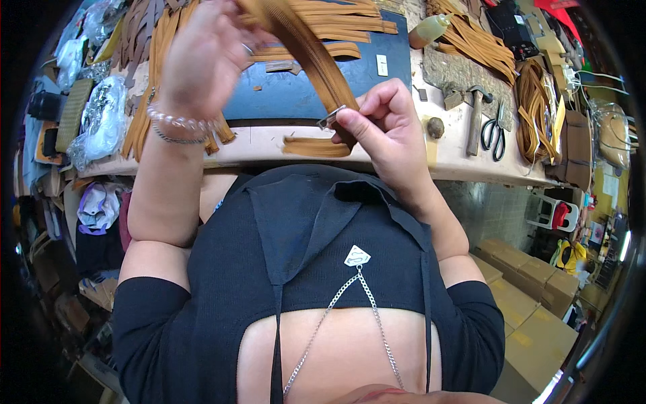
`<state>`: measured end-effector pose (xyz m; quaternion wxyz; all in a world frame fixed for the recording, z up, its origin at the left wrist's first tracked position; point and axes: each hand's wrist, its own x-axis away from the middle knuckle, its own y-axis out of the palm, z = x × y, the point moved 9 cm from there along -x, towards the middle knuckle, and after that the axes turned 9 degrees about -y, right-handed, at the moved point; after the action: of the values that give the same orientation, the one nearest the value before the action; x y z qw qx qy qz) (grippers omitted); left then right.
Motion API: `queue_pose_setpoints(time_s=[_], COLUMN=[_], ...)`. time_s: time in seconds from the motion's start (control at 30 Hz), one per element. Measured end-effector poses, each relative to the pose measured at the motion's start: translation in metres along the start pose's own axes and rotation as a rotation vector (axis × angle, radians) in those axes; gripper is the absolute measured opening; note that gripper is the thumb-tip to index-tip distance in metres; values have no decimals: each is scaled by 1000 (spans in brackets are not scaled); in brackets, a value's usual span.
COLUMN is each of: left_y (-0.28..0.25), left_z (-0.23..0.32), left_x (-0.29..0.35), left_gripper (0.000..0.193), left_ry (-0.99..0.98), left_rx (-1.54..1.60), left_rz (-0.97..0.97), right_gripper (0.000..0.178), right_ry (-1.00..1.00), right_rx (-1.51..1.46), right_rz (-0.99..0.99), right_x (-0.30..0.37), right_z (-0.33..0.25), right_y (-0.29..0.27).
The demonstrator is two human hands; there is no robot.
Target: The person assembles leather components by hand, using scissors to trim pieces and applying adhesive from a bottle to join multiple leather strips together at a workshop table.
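A brown zipper strip (pixel 309 57) runs slantwise between my two hands, its upper end leaving the view at the top edge. My right hand (pixel 390 128) pinches its lower part between thumb and fingers, right by a silver metal slider (pixel 331 117). The tail (pixel 313 146) of a brown strip lies at the table's front edge, below that hand. Up at the left, my left hand (pixel 208 57) is raised and blurred, with a bead bracelet at the wrist. Its fingertips meet the strip's upper end, partly out of view, and seem closed on it.
Behind the hands lies a dark blue mat (pixel 377 74) with more brown zipper strips (pixel 336 20). To the right are a hammer (pixel 476 118), black-handled scissors (pixel 496 133), a glue bottle (pixel 428 31) and a coiled zipper bundle (pixel 535 108). Plastic-wrapped goods (pixel 104 121) stand at the left.
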<state>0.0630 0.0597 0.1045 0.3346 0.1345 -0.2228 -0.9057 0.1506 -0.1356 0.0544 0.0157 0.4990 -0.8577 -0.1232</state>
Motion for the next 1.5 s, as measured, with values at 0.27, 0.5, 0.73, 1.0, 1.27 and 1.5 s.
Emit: queue_pose_setpoints(time_s=[0.27,0.5,0.73,1.0,1.27,1.5], left_y=[28,27,46,36,19,69], left_z=[-62,-62,-67,-59,-21,-53], left_x=[15,16,28,30,9,56], left_gripper=[24,26,28,18,23,14], left_ry=[-343,-298,-376,-381,-210,-197], left_rx=[-334,-423,-449,-678,-507,-698], left_rz=[-133,-99,-246,-305,-196,-377], right_gripper=[25,25,25,26,24,55], right_ry=[-28,8,31,1,182,-149], right_rx=[-96,-125,-133,26,183,13], right_rz=[-42,-53,-16,-71,-190,-142], right_x=[2,5,7,7,22,-3], right_z=[-1,2,5,4,34,-17], right_y=[9,8,6,2,-12,1])
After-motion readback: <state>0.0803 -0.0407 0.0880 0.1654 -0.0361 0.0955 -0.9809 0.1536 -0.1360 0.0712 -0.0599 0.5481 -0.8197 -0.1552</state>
